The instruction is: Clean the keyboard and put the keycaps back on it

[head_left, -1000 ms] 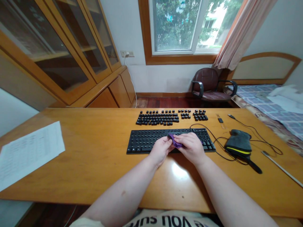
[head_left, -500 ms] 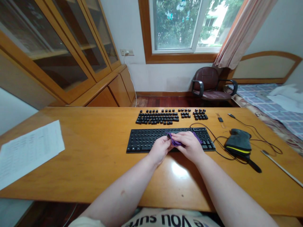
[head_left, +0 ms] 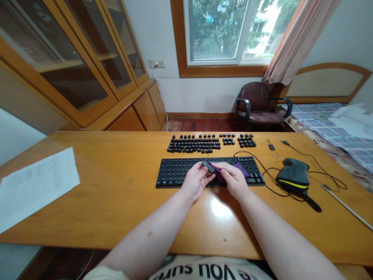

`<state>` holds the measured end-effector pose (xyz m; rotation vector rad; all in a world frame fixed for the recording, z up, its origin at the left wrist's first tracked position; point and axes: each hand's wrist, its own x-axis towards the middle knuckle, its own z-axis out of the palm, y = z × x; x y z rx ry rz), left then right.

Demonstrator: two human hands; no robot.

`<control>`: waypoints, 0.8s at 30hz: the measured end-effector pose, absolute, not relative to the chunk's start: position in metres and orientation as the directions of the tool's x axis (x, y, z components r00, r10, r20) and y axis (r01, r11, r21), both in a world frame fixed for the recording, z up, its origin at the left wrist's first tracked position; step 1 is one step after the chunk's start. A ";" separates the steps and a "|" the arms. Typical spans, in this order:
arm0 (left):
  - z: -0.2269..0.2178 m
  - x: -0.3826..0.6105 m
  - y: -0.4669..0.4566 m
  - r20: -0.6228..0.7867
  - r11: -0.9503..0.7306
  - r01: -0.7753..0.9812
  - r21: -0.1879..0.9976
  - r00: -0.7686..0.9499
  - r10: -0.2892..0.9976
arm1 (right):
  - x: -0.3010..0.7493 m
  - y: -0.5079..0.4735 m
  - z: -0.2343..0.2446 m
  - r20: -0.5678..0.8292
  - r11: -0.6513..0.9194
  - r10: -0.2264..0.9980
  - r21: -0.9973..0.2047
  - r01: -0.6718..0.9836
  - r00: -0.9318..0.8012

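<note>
My left hand [head_left: 196,182] is closed, pinching a wide black keycap [head_left: 208,167] between thumb and fingers. A purple cloth [head_left: 241,170] is gripped in my right hand [head_left: 234,181], whose fingers reach the keycap's right end. Both hands are over a black keyboard [head_left: 173,171] that lies flat with its keycaps off and small switches showing. Behind it, loose black keycaps [head_left: 194,145] are laid out in rows much like a keyboard. Part of the cloth is hidden under my right fingers.
On the right of the desk are a grey glove-shaped brush [head_left: 294,174], a small wire keycap puller [head_left: 271,147], a cable plug [head_left: 285,143] and a thin white stick [head_left: 346,207]. Paper sheets [head_left: 37,186] lie at the left. A chair [head_left: 256,102] stands beyond the desk.
My right hand has drawn back and lower, uncovering the keycap in my left hand. More of the keycap's top now shows, and the cloth hangs to the right.
</note>
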<state>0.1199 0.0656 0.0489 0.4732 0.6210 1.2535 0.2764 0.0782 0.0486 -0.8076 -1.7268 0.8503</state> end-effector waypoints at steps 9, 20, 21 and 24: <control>0.044 0.120 0.065 -0.179 0.220 -0.717 0.661 0.134 0.975 | 0.274 0.079 0.041 0.422 0.435 0.872 -0.900 -0.002 -0.247; 0.042 0.128 0.060 -0.167 0.244 -0.689 0.683 0.178 0.970 | 0.269 0.079 0.045 0.436 0.535 0.808 -0.825 0.183 -0.396; 0.042 0.128 0.060 -0.163 0.238 -0.693 0.680 0.174 0.971 | 0.270 0.080 0.046 0.443 0.546 0.802 -0.815 0.192 -0.400; 0.042 0.128 0.061 -0.160 0.228 -0.713 0.663 0.162 0.974 | 0.272 0.081 0.047 0.484 0.587 0.784 -0.782 0.210 -0.389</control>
